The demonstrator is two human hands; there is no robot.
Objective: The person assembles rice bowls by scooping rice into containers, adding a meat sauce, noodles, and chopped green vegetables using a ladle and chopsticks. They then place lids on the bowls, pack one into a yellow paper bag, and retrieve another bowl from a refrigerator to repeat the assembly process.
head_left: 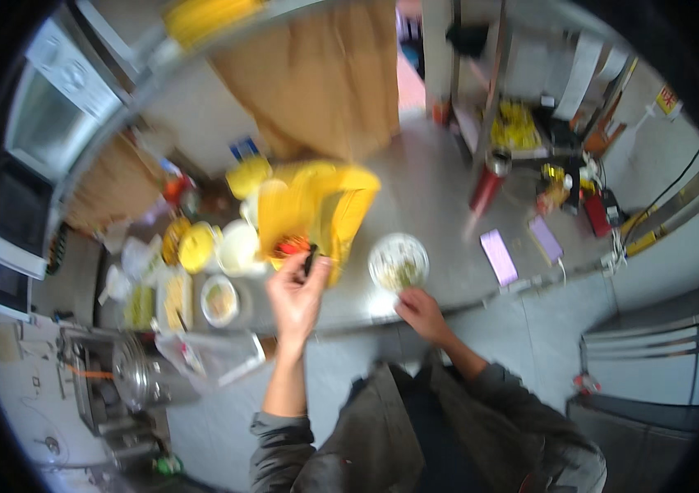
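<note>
My left hand [296, 296] is closed at the near edge of a creased yellow bag [353, 201], gripping it together with a small black piece [311, 260] that stands up between thumb and fingers. Something red and orange [290, 246] shows against the bag just beyond the fingertips; blur hides what it is. To the right, a round bowl [399, 256] with pale and green food in it sits on the steel counter. My right hand [422, 314] is at the bowl's near rim with its fingers pinched together. Whatever they may hold is too small to tell.
Several tubs and bowls crowd the counter's left side, among them a yellow-topped one [196, 247] and a white bowl [220, 300]. A clear plastic bin [214, 357] stands below the edge. Rightward are two phones [498, 256] and a red flask [490, 182].
</note>
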